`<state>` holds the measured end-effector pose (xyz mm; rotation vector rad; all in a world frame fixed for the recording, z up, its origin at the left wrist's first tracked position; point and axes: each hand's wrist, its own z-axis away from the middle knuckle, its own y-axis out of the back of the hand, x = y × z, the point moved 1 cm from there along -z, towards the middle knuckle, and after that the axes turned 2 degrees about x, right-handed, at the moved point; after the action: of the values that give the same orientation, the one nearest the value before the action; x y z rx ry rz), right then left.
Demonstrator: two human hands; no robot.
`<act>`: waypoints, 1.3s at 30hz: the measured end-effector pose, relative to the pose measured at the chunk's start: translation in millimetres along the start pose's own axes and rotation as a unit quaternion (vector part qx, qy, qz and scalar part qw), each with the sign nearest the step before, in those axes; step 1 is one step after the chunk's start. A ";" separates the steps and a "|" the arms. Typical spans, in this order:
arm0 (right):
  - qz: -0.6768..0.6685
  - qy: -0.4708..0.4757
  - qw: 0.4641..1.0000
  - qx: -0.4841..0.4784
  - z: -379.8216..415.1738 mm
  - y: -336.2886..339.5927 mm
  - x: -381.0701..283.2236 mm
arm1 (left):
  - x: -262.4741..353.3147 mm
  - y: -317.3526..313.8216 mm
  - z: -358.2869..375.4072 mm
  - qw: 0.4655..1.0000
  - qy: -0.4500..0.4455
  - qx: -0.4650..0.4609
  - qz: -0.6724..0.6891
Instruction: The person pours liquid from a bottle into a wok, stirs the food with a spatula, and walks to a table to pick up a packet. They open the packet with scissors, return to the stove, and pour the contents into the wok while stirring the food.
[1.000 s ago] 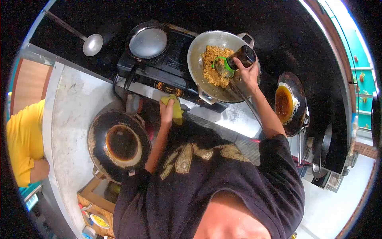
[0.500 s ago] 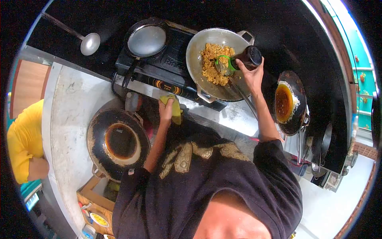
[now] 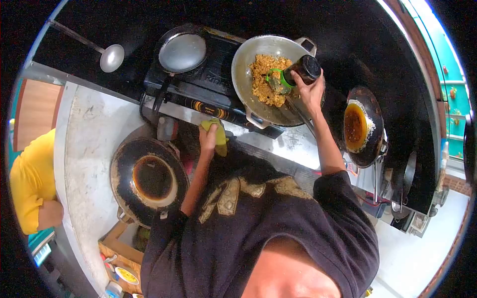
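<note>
Clock directions are read from the wok, with twelve at the top of the view. A dark bottle (image 3: 304,70) with a green collar leans over the three o'clock side of the pale metal wok (image 3: 242,74), its green end above crumbly golden-brown food (image 3: 266,92). The right hand (image 3: 311,92) is curled around the bottle, its forearm reaching up from five o'clock, over a metal utensil handle (image 3: 304,119). At eight o'clock, the left hand (image 3: 207,139) is closed on a bunched yellow-green cloth (image 3: 218,131) (the elbow is bent, the forearm rising from below). Farther out are a small frying pan (image 3: 182,52) and a ladle (image 3: 112,58) toward nine, a blackened wok (image 3: 121,174) at eight, and a dark pan (image 3: 372,107) at four.
</note>
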<state>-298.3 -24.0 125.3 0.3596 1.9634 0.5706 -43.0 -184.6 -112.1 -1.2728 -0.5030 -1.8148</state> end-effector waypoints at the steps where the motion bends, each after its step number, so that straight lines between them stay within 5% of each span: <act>1: 0.006 -0.003 1.000 0.005 -1.0 -1.6 -3.7 | -8.4 3.2 -5.2 1.000 -0.006 0.000 -0.007; 7: -0.032 0.021 0.999 0.013 -33.4 -27.7 14.9 | -10.4 8.4 -5.6 0.999 0.014 0.029 -0.021; 11: -0.014 0.062 0.991 0.115 -68.4 -30.9 30.6 | 9.5 4.3 6.1 0.999 0.021 0.031 0.004; 23: -0.066 0.062 0.991 0.096 -40.9 -5.5 6.9 | -4.7 9.0 -1.6 1.000 0.000 0.004 0.006; 27: -0.102 -0.046 0.980 0.164 -38.2 0.1 46.2 | 7.4 1.7 7.2 1.000 -0.005 -0.017 0.019; 32: -0.249 -0.212 0.940 0.093 -16.7 11.0 62.3 | -15.2 0.0 4.2 0.998 0.032 -0.052 -0.026; 35: -0.453 -0.336 0.821 0.087 -5.4 12.2 69.2 | -21.2 -3.4 8.6 0.996 0.042 -0.063 -0.047; 39: -0.712 -0.390 0.574 0.105 6.2 1.6 95.2 | -12.4 -9.7 26.0 0.994 0.037 -0.067 -0.076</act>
<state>-334.5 24.9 51.8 -0.7594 0.8720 -0.8048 -34.5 -155.4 -111.5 -1.2807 -0.4528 -2.0455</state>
